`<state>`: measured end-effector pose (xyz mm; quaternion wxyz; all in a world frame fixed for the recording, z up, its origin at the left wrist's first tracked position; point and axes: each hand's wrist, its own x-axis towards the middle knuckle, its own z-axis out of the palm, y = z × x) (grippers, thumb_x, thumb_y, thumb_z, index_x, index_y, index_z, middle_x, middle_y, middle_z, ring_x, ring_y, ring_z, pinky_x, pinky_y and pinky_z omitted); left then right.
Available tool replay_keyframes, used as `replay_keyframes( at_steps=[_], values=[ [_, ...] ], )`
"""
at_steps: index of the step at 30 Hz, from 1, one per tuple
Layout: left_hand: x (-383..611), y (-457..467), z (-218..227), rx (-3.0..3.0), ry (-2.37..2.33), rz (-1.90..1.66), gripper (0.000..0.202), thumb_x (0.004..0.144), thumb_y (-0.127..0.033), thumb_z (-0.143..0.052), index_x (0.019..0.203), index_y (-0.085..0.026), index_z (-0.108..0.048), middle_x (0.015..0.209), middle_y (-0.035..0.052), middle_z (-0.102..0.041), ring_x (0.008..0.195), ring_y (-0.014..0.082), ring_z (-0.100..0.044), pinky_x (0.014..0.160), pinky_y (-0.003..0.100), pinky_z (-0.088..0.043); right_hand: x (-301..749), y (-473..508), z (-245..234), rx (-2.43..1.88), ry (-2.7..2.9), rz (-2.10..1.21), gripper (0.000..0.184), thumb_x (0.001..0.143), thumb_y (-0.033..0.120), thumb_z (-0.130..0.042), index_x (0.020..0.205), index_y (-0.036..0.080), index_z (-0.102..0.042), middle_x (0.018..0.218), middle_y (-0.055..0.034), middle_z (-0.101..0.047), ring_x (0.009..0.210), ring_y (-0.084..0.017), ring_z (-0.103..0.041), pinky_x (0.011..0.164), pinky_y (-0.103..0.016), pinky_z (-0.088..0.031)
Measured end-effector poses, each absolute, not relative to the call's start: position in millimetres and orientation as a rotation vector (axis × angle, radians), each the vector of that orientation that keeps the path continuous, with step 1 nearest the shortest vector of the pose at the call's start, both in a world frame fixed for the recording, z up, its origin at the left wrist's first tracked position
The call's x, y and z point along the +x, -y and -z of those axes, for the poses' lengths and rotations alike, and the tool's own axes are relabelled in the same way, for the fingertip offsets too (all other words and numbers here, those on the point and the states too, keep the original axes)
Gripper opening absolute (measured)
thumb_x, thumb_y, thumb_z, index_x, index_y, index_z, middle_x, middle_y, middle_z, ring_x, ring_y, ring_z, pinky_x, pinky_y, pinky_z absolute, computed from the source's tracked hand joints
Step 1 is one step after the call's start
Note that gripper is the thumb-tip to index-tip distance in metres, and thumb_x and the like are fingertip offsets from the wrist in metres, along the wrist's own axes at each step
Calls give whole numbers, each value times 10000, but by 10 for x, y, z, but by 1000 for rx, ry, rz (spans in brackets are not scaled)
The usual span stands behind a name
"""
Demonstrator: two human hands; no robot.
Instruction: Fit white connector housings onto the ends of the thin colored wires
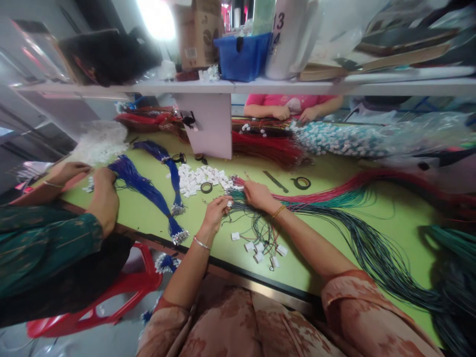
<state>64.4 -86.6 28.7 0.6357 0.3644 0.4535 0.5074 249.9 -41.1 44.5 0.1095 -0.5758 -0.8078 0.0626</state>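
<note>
My left hand is closed in a pinch on a small white plastic connector. Just to its right, my right hand has its fingers closed at the end of a bundle of red wires; how many wires it grips is hidden. Green wires and dark wires run beside the red ones and trail off to the right. Beyond my hands lies a pile of white connectors. Nearer to me, several white connectors with wires attached rest on the green table.
Bundles of blue wires lie left, near a co-worker's hands. Black tape rolls and a dark flat blade-like strip sit behind my right hand. A shelf spans above; another person's hands work beyond it.
</note>
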Motion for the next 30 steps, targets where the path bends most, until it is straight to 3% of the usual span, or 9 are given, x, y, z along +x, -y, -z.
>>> replay_keyframes(
  at_steps=[5, 13, 20, 30],
  values=[
    [671, 881, -317, 811, -982, -1220, 299, 673, -256, -748, 949, -148, -703, 792, 39, -682, 601, 72, -523, 551, 201, -382, 2460, 384, -508, -1641, 2285, -336, 162, 868, 264, -494, 871, 157, -616, 829, -107, -680, 696, -196, -555, 611, -283, -308],
    [670, 875, -293, 782, -957, -1270, 236, 702, -271, -724, 892, -148, -660, 885, 48, -681, 631, 71, -528, 584, 203, -400, 2389, 304, -471, -1222, 2104, -683, 100, 773, 207, -503, 735, 149, -574, 682, -6, -590, 619, -113, -467, 594, -218, -318],
    [670, 848, -263, 691, -891, -1315, 188, 730, -251, -706, 867, -144, -633, 916, 61, -664, 699, 93, -548, 665, 229, -438, 2313, 450, -506, -1004, 1962, -924, 167, 802, 289, -515, 737, 149, -581, 708, 3, -587, 649, -106, -491, 621, -215, -370],
    [675, 843, -253, 698, -821, -1307, 183, 755, -272, -703, 866, -152, -620, 913, 64, -657, 752, 115, -572, 694, 248, -441, 2288, 704, -454, -1104, 1971, -681, 67, 742, 214, -544, 703, 167, -572, 694, -2, -581, 629, -114, -452, 596, -227, -323]
  ],
)
